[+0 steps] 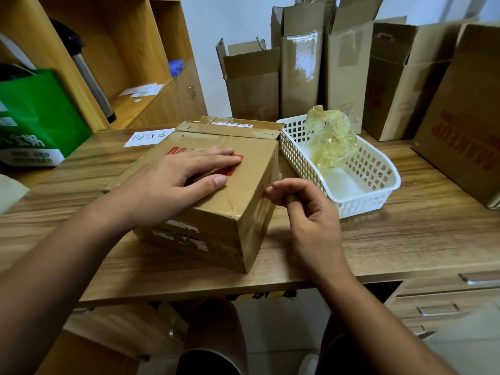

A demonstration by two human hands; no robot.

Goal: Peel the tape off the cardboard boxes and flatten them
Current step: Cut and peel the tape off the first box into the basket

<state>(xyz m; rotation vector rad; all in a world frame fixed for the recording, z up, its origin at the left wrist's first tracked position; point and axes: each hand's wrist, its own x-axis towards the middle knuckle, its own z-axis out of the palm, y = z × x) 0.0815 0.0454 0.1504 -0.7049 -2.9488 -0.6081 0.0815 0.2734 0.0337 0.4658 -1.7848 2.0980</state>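
A taped brown cardboard box [243, 169] with red print lies on its side in the middle of the wooden desk [405, 239]. My left hand [173, 182] rests flat on its top face, fingers spread. My right hand [303, 209] is at the box's right edge, fingertips pinched together against the clear tape [261, 212] on the right side face. Whether a tape end is caught between the fingers is too small to tell. Clear tape also runs across the box's top and front.
A white plastic basket [359, 185] to the right of the box holds a wad of peeled tape [330, 136]. Several opened cardboard boxes [300, 63] stand along the back and right. A green bag [35, 115] and wooden shelves [121, 50] are at left, a paper label [148, 138] behind the box.
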